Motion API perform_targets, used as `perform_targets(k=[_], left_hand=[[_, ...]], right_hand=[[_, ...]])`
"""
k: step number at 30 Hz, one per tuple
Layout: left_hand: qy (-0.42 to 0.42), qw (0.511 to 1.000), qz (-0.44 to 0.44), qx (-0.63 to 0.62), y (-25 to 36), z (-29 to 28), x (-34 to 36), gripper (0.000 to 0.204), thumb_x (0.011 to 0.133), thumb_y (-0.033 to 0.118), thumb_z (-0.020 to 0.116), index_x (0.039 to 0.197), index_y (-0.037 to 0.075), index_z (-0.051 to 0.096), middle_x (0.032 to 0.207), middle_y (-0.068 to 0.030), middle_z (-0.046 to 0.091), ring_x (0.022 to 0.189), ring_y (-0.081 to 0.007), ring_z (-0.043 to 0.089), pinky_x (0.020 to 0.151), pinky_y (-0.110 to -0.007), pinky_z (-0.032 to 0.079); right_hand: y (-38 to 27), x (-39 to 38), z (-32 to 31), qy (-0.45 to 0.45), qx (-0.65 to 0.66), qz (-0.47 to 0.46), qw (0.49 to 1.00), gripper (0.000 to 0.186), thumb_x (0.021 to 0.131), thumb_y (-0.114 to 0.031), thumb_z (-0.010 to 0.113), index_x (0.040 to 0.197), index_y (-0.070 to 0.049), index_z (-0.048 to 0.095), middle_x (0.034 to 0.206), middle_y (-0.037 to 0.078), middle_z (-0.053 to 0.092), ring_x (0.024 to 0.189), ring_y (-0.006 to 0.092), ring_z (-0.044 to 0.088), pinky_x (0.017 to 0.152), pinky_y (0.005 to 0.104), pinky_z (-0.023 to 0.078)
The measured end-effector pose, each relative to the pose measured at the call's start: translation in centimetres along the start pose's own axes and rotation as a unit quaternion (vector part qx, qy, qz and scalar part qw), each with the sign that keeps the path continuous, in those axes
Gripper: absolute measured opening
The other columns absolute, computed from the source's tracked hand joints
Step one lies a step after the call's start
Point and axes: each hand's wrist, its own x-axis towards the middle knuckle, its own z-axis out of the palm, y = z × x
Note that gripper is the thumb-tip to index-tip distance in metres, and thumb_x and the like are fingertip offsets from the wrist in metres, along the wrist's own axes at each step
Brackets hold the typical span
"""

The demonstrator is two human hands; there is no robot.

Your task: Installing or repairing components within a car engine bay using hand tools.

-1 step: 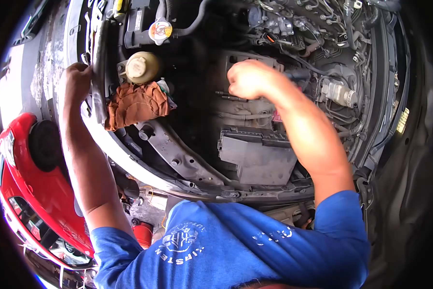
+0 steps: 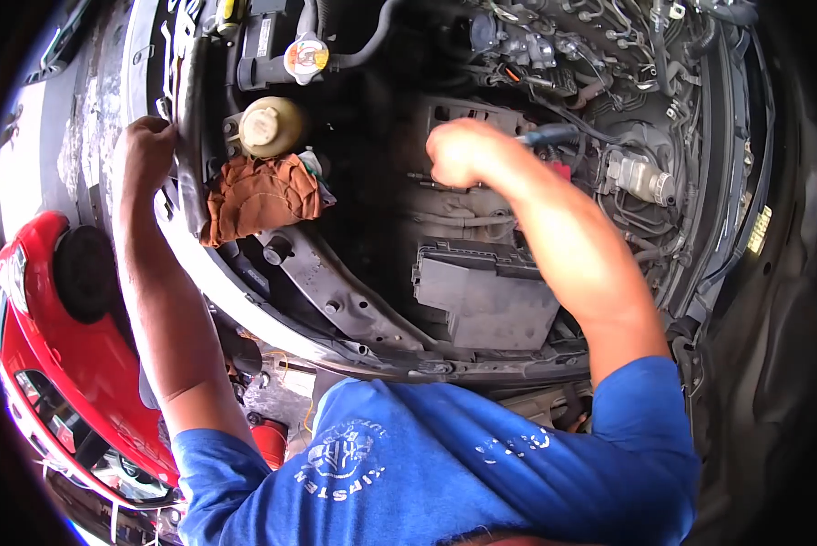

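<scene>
My left hand (image 2: 147, 144) is closed at the front edge of the car's open engine bay, beside a long black trim strip (image 2: 190, 136). What its fingers hold, if anything, is hidden. My right hand (image 2: 458, 153) is a closed fist over the middle of the bay. Just below its fingers a thin dark metal rod (image 2: 434, 182) shows; whether the fist grips it I cannot tell. Between the hands, a crumpled brown cloth (image 2: 261, 198) lies below a yellowed fluid reservoir (image 2: 270, 127) with a round cap.
A radiator cap (image 2: 306, 58) sits beyond the reservoir. Nearer me are a black box cover (image 2: 490, 296) and a metal crossmember (image 2: 336, 291). Engine parts (image 2: 536, 50) and a brake fluid reservoir (image 2: 645, 180) lie to the right. A red car (image 2: 81, 346) stands at left.
My right forearm has shifted slightly toward me, baring more of a blue-grey, hose-like piece behind it. Both hands stay closed in nearly the same places.
</scene>
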Motion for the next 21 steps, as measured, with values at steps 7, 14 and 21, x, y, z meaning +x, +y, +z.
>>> perform_targets(k=[7,14,21], left_hand=[[-0.07,0.994,-0.024,-0.075,-0.2,-1.4,-0.2,0.032,0.083,0.023,0.067,0.097,-0.006,0.069,0.065,-0.0043,0.061,0.054,-0.0097,0.053,0.052,-0.026,0.042],[-0.078,0.984,-0.021,-0.156,-1.8,-0.7,0.7,0.035,0.087,0.026,0.064,0.102,-0.005,0.068,0.073,-0.0059,0.065,0.06,-0.0113,0.059,0.056,-0.025,0.048],[-0.078,0.978,-0.076,-0.176,-1.4,-1.0,0.5,0.039,0.085,0.026,0.066,0.11,-0.003,0.065,0.077,-0.0077,0.067,0.058,-0.0127,0.06,0.049,-0.026,0.045]], right_hand=[[0.0,8.0,9.3,-0.076,-0.033,0.025,0.996,0.027,0.075,-0.006,0.063,0.099,-0.005,0.074,0.104,0.018,0.07,0.102,0.0328,0.067,0.081,0.0422,0.055],[-1.2,6.2,9.0,-0.039,-0.049,-0.036,0.997,0.031,0.081,-0.006,0.06,0.11,-0.006,0.07,0.112,0.017,0.068,0.105,0.0349,0.065,0.084,0.0424,0.055],[-0.9,5.9,10.2,0.122,0.039,-0.027,0.991,0.028,0.085,-0.007,0.054,0.112,-0.007,0.062,0.111,0.017,0.066,0.107,0.0363,0.062,0.087,0.0458,0.053]])
